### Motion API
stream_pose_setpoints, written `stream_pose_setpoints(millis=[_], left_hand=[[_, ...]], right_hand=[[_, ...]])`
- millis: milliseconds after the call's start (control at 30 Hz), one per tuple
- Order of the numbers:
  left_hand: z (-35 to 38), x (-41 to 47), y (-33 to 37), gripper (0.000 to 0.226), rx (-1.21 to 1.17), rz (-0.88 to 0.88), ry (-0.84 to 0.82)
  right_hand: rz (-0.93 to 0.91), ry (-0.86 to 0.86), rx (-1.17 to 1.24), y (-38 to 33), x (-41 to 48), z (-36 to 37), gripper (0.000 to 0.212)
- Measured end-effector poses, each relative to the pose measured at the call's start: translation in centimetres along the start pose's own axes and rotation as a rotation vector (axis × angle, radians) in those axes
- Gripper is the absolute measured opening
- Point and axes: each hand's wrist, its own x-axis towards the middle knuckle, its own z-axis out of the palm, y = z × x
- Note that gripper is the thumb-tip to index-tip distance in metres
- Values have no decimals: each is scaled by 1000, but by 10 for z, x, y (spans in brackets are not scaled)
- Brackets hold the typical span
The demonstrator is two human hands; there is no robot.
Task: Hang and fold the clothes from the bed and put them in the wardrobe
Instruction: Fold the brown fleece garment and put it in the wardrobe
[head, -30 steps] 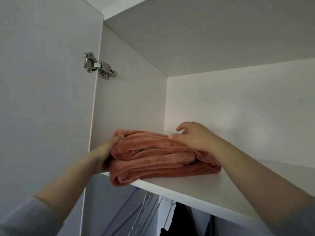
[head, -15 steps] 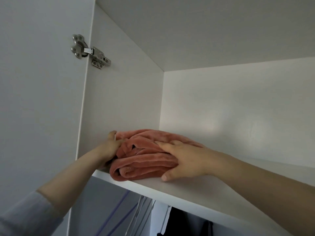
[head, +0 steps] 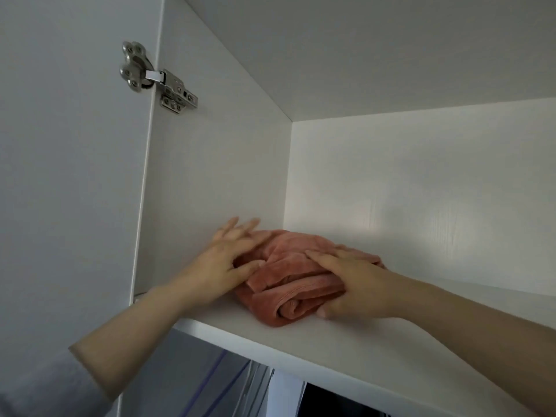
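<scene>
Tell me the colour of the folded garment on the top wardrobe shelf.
The folded garment is plain salmon pink with no pattern; the head view shows it.

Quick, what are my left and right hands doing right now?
Left hand: open, fingers spread, touching the folded pink garment on the shelf.
Right hand: open, straight fingers pressing the garment's front.

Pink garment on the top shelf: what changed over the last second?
The folded pink garment was pushed from the front edge of the shelf deeper in, toward the back-left corner. The left grip let go of its left end and now lies open against it, fingers spread. The right grip slid from the top to its right front. Unchanged: garment still folded, same shelf, door open.
</scene>
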Motion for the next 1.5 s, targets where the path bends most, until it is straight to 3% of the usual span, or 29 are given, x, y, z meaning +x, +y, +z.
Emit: stream_pose_setpoints(millis=[67, 167, 333, 600, 767, 867, 1233, 1433, 1500], left_hand=[[-4, -1, 0, 44, -118, 12, -127], [-14, -4, -3, 60, -294, -126, -307], [-14, -8, -2, 84, -153, -124, -341], [3, 18, 2, 80, 77, -117, -542], [19, 35, -5, 76, 175, -7, -505], [29, 50, -8, 60, 246, 44, -459], [73, 100, -14, 56, 351, -33, -451], [86, 111, -16, 56, 374, -52, -418], [87, 111, -19, 65, 355, -68, -424]], right_hand=[[-37, -2, 179, -13, -4, -2, 110], [-92, 11, 265, -24, -4, 3, 92], [-62, 12, 360, -23, 4, 16, 74], [-104, 18, 293, 10, 21, 18, 63], [24, 120, 153, 29, 30, 19, 59], [82, 143, 191, 27, 26, 18, 61], [97, 144, 142, 21, 17, 27, 70], [122, 149, 123, 25, 15, 26, 57], [110, 170, 126, 26, 14, 24, 47]])
